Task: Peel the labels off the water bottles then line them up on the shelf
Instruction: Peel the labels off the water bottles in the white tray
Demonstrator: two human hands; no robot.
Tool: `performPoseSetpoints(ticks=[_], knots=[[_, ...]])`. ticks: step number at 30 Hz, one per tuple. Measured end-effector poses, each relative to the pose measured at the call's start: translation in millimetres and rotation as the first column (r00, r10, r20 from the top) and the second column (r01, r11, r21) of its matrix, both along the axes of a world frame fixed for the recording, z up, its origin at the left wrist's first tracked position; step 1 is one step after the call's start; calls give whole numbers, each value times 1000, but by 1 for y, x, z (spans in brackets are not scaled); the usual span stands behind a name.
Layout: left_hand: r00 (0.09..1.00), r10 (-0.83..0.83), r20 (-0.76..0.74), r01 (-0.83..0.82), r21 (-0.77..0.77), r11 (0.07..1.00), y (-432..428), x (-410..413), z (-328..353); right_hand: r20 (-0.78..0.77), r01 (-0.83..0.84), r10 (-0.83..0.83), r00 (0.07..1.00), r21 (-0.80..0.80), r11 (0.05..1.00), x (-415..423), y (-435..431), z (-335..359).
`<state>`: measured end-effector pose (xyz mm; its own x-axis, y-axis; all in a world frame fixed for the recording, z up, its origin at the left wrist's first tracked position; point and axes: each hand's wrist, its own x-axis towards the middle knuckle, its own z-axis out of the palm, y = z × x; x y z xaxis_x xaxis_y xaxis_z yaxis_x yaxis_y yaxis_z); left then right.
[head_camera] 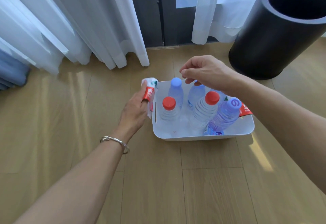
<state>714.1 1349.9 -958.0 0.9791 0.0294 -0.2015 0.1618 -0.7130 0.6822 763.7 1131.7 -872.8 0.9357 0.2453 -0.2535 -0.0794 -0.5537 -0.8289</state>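
The water bottles stand together in a white tub (194, 136) on the wooden floor (158, 179), a little right of centre. Two red-capped bottles stand upright and bare of labels, one at the near left (169, 112) and one in the middle (205, 114). Behind them are two blue-capped bottles, the far-left one (175, 91) upright and the far-middle one (195, 96) with its cap partly hidden by fingers. A fifth bottle with a violet cap (224, 117) leans to the right at the near right, with a blue label (214, 132) low on its body. A strip of red label (245, 110) shows at the tub's right rim, below the right forearm; what it belongs to I cannot tell. The left hand (135, 110) is just outside the tub's left wall, its grip closed round a crumpled red and white peeled label (150, 93) that wraps over the fingers. The right hand (208, 75) hovers over the far bottles, its grip loosely curled and holding nothing that I can see; whether the fingertips touch the cap below is unclear. A silver bracelet (114, 141) sits on the left wrist. To the far right stands a black cylindrical bin (275, 34), tilted in the wide view, and white curtains (70, 20) hang to the floor along the far side, either side of a dark door frame (151, 11)
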Motion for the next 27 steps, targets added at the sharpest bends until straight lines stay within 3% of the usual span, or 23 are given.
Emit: performPoseSetpoints(ticks=[4, 10, 18, 23, 27], knots=[[990, 69, 124, -63, -53, 997, -3, 10, 13, 5, -8, 8, 1000, -2, 1000, 0, 1, 2], [992, 76, 104, -72, -46, 996, 0, 11, 12, 3, -1, 1, 1000, -9, 1000, -1, -2, 3], [994, -13, 107, -7, 184, 983, 9, 4, -1, -12, 13, -13, 1000, 0, 1000, -3, -5, 5], [965, -175, 194, 59, 492, 869, 12, 8, 6, -18, 4, -5, 1000, -13, 1000, -3, -6, 3], [936, -261, 236, 66, 611, 789, 12, 10, 5, -22, 11, -11, 1000, -2, 1000, -1, -4, 1]])
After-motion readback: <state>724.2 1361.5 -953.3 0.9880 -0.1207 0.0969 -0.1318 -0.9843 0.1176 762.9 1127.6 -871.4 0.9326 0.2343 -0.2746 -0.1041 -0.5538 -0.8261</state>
